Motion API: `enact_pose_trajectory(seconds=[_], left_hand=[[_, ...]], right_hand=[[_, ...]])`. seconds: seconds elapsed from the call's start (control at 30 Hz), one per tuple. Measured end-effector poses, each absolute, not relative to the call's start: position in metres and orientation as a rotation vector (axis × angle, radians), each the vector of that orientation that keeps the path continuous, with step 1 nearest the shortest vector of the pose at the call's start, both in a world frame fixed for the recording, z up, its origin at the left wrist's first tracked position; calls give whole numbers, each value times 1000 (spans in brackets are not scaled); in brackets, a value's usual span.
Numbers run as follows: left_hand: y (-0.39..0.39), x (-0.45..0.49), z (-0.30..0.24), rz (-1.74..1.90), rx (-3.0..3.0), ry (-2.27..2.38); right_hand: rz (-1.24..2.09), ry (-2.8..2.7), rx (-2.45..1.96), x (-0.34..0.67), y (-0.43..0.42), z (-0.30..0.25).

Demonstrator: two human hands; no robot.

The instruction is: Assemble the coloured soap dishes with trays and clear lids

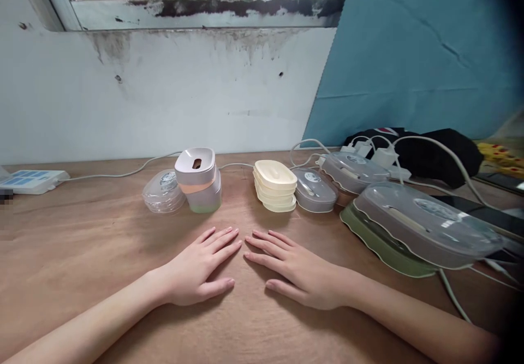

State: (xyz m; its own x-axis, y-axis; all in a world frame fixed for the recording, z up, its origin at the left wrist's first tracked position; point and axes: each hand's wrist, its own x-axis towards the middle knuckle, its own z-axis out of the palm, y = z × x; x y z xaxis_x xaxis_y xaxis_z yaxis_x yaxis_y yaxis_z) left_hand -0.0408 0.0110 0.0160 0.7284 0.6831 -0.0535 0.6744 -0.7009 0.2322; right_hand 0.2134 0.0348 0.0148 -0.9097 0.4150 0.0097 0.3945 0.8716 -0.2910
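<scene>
- Table (82, 255): both hands flat, fingers spread, holding nothing.
- Big lidded box (421, 227) far right of hands.
- Tub stack (199, 181) beyond left hand (200, 271).
- Cream lids (275, 185) beyond right hand (301, 268), nothing between.

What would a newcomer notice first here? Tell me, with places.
Two bare hands lie flat, palms down, on the wooden table: the left hand and right hand, fingertips nearly meeting at centre. Just behind them stand a stack of pastel containers and a stack of cream lids. To the right, a large clear-lidded green container rests among white cables.
</scene>
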Motion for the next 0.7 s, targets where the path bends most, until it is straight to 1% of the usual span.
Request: enact_pose_trajectory(seconds=[0.1, 0.17, 0.23, 0.3, 0.37, 0.53, 0.7], left_hand=[[11, -42, 16, 96, 2689, 1076], [10, -43, 15, 134, 2687, 1070], [10, -45, 13, 169, 2682, 1054], [9, -46, 12, 198, 2671, 1034], [9, -46, 12, 221, 2655, 1021], [9, -44, 18, 188, 2625, 1031], [10, -46, 13, 186, 2632, 1027]], right_hand=[[214, -2809, -728, 213, 42, 11], [3, -2582, -901, 212, 57, 13], [-129, -2345, -1131, 210, 77, 19], [-141, -2169, -1340, 209, 98, 28], [-107, -2089, -1441, 209, 114, 35], [2, -2069, -1441, 211, 129, 35], [44, -2032, -1364, 213, 119, 37]])
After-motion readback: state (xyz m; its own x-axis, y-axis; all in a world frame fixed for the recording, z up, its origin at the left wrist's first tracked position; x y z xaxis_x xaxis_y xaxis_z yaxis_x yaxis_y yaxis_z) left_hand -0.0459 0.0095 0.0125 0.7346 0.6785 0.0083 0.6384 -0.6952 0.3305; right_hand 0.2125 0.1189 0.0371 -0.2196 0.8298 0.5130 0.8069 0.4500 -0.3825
